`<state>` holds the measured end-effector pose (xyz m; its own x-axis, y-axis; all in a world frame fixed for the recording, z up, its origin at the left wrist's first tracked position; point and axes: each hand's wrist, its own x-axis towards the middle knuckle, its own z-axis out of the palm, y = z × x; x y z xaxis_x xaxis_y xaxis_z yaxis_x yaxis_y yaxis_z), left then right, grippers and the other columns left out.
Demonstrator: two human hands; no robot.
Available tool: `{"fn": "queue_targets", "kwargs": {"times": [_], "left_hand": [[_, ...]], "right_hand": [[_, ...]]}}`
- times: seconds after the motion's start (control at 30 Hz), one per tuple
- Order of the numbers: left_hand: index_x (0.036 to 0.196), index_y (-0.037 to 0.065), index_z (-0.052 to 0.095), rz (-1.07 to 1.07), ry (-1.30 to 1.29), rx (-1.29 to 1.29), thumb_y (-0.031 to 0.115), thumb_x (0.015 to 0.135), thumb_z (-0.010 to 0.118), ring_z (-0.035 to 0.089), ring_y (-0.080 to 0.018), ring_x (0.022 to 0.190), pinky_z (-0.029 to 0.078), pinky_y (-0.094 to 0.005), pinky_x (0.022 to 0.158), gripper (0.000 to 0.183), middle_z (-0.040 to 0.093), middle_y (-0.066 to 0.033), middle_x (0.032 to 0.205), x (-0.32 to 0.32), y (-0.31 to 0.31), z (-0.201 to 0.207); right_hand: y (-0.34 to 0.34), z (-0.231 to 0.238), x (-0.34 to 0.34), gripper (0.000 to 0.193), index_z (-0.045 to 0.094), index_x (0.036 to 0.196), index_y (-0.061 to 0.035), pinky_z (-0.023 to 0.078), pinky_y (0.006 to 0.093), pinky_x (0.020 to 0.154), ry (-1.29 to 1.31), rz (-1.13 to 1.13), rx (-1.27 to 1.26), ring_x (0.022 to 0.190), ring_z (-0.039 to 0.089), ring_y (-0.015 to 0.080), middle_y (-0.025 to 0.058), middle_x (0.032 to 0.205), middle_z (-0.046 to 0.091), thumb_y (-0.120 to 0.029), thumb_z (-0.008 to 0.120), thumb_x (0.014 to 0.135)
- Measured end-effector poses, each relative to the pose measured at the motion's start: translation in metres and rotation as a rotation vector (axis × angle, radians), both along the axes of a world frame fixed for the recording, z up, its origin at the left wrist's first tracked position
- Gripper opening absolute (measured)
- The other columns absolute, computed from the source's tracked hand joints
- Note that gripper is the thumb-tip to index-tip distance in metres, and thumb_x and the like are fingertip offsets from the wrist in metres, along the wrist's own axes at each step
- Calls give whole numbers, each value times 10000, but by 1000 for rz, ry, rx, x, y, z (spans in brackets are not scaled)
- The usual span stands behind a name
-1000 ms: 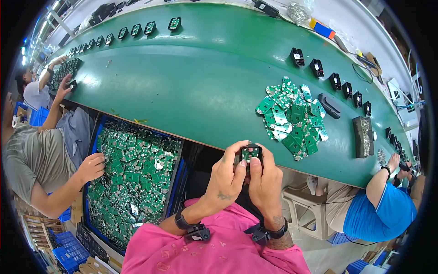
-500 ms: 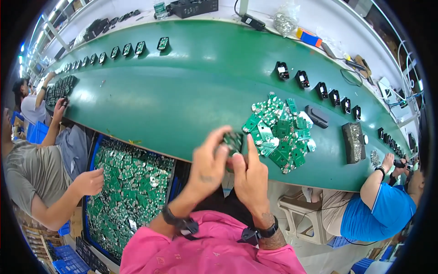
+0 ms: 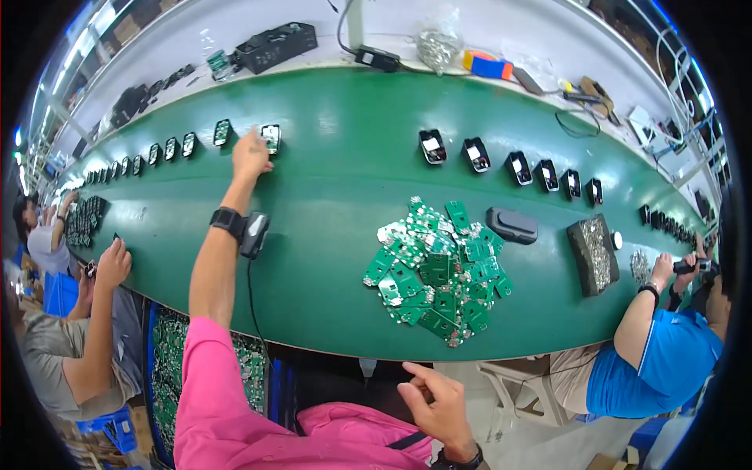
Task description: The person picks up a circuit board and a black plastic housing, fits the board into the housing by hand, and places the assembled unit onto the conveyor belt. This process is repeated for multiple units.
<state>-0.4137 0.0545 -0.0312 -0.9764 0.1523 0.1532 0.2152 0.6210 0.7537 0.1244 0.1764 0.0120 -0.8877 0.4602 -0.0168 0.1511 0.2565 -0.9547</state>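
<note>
My left arm stretches far over the green table, and my left hand (image 3: 251,154) has its fingers at the near left side of a small black housing (image 3: 271,139) with a green circuit board in it. The fingers look closed on its edge, partly covering it. This housing stands at the right end of a row of similar housings (image 3: 222,132). My right hand (image 3: 436,401) is below the table's front edge, empty, thumb and forefinger stretched out. Beyond it lies a loose pile of green circuit boards (image 3: 439,270).
Black housings with white labels (image 3: 475,154) line the right side. Nearby are a dark grey case (image 3: 512,225) and a block-shaped box of metal parts (image 3: 593,254). A bin of boards (image 3: 168,352) sits below the table at left. Co-workers sit left and right (image 3: 658,360).
Both hands were together before me, holding a dark housing with a green board. The left has carried it forward and left to the row; the right has drawn back. The view has shifted.
</note>
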Motion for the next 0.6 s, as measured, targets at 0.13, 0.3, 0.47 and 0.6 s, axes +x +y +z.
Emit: {"fn": "queue_targets", "kwargs": {"times": [0.13, 0.3, 0.47, 0.6], "left_hand": [[1382, -59, 473, -108, 773, -295, 343, 918, 621, 644, -414, 1066, 540, -425, 909, 631, 586, -284, 1275, 36, 39, 20], [1425, -91, 387, -664, 515, -254, 497, 731, 788, 469, -407, 1324, 446, -445, 1057, 994, 460, -296, 1427, 118, 184, 28], [1289, -50, 545, -751, 220, -313, 469, 670, 830, 595, -374, 1158, 468, -441, 1005, 857, 606, -227, 1278, 129, 223, 27], [1257, -31, 537, -702, 357, -172, 403, 667, 835, 648, -319, 1061, 515, -409, 912, 791, 644, -208, 1182, 125, 198, 33]], "right_hand": [[37, -6, 3, 155, 724, 982, -12, 469, 289, 552, 84, -159, 252, 581, 598, 170, 82, 705, 663, -34, 717, 829], [73, 6, -47, 152, 689, 966, -3, 431, 339, 516, 103, -281, 551, 561, 575, 209, 96, 681, 612, -78, 730, 841], [91, -2, -107, 242, 680, 1050, -16, 439, 359, 524, 35, -301, 723, 579, 575, 243, 98, 738, 607, -113, 749, 839], [95, -9, -116, 205, 695, 1011, -13, 446, 345, 536, 120, -215, 814, 594, 569, 229, 95, 797, 610, -99, 750, 833]]}}
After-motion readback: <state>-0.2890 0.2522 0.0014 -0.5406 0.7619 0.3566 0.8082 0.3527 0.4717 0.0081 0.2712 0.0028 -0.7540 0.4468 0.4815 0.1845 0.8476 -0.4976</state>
